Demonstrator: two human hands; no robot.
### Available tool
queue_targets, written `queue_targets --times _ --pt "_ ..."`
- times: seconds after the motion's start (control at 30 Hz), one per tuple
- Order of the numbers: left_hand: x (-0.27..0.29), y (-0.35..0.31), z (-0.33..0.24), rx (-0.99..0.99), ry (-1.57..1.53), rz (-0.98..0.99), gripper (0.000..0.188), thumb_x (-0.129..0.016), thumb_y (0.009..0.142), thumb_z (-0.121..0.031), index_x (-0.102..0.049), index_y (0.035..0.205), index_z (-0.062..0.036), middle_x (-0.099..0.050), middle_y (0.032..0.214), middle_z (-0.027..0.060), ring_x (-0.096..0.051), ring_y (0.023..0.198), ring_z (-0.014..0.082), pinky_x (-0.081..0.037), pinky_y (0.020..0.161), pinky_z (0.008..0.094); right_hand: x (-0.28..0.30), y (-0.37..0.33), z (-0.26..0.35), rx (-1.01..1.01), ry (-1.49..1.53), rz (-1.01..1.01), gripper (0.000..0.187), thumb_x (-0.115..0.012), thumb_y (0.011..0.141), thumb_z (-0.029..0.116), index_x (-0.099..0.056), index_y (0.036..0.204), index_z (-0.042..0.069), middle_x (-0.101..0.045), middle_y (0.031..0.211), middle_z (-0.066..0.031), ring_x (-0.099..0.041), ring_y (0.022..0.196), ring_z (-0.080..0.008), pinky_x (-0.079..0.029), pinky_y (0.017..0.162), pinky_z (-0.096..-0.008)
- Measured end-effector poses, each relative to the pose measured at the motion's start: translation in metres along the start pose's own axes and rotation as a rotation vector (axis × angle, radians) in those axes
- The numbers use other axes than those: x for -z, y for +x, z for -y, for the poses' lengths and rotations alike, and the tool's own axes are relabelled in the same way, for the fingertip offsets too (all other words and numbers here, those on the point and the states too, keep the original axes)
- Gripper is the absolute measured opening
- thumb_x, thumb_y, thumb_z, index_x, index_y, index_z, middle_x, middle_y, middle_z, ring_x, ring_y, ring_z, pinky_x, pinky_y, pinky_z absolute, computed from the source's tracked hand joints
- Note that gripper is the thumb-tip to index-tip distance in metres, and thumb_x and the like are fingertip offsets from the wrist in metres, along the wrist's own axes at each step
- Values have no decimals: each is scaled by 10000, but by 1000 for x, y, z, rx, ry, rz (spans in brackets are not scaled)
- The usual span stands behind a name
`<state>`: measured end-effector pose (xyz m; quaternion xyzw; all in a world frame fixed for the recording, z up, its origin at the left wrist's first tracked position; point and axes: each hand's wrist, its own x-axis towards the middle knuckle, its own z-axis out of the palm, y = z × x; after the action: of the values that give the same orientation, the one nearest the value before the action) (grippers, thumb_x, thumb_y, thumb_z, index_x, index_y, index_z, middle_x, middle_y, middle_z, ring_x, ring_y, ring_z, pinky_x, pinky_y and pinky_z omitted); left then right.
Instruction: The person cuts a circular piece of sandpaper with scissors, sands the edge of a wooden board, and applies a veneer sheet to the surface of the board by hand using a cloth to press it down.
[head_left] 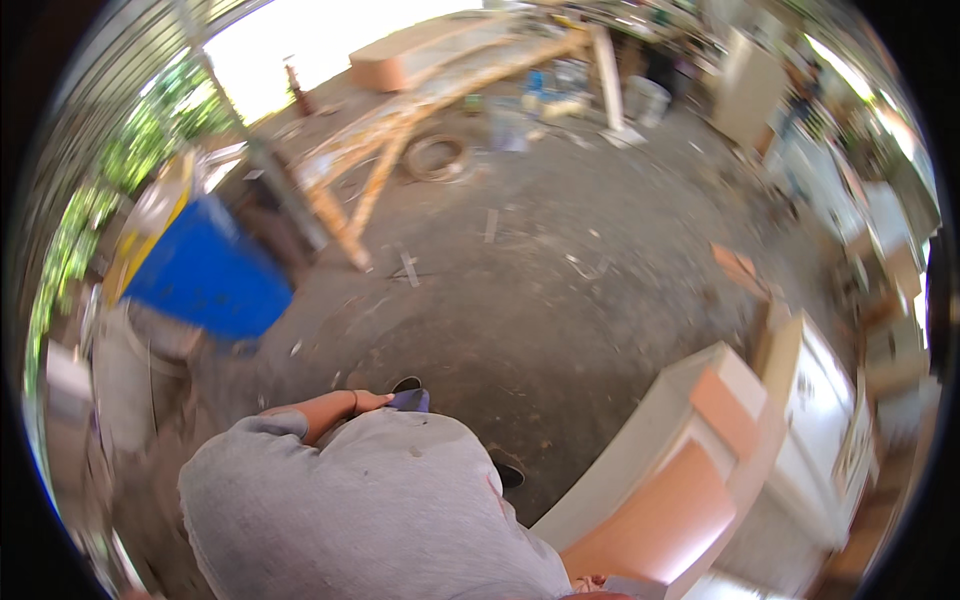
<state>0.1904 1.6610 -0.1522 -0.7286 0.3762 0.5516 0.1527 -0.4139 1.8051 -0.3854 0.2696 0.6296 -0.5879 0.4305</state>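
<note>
My left hand (373,401), with a dark band at the wrist, is low in front of my grey shirt (350,500). Its fingers are closed on a small purple piece (410,401), perhaps a cloth; its kind is too blurred to tell. A dark shoe tip (407,384) shows just beyond it, and another shoe (510,474) is farther right. Of my right hand (592,583) only a small part appears at the lower edge, beside a long white and peach-coloured panel or cabinet piece (640,510). Its fingers are mostly hidden.
A blue bin (210,275) with a yellow edge stands at the left. Ahead is a worn wooden trestle bench (400,110) with a coil (436,158) beneath it. White cabinet parts (815,420) line the right side. Scraps lie on the dusty floor (500,300).
</note>
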Motion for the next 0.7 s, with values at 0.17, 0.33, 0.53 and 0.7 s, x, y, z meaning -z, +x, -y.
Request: queue_targets --times 0.17,0.33,0.53,0.7 --pt "12 53 84 -28 -346 4 862 -415 807 -758 -601 1205 -16 -588 1235 197 -549 1165 345 -417 965 402 -201 -57 -21 128 -448 308 402 -583 856 332 -528 1179 99 -595 987 -48 -566 783 -207 -474 611 -348" --pt "40 60 188 -58 -339 -169 848 -332 860 -720 -567 1226 8 -542 1273 242 -504 1207 368 -394 985 421 -352 -142 -133 178 -747 532 384 -569 865 300 -526 1180 84 -597 987 -60 -568 787 -218 -475 613 -359" --pt "170 82 282 -309 -851 -417 473 -411 945 -534 -598 972 -101 -602 868 39 -580 721 197 -451 623 362 -433 -212 -232 258 -937 578 363 -552 876 262 -525 1182 67 -599 988 -74 -570 791 -232 -475 616 -373" --pt "307 9 355 -283 -1764 -890 334 -526 921 -440 -524 952 -107 -520 804 4 -519 675 157 -386 552 333 -444 -214 -269 318 -1004 458 347 -537 885 230 -523 1183 52 -601 988 -85 -571 795 -243 -475 618 -384"
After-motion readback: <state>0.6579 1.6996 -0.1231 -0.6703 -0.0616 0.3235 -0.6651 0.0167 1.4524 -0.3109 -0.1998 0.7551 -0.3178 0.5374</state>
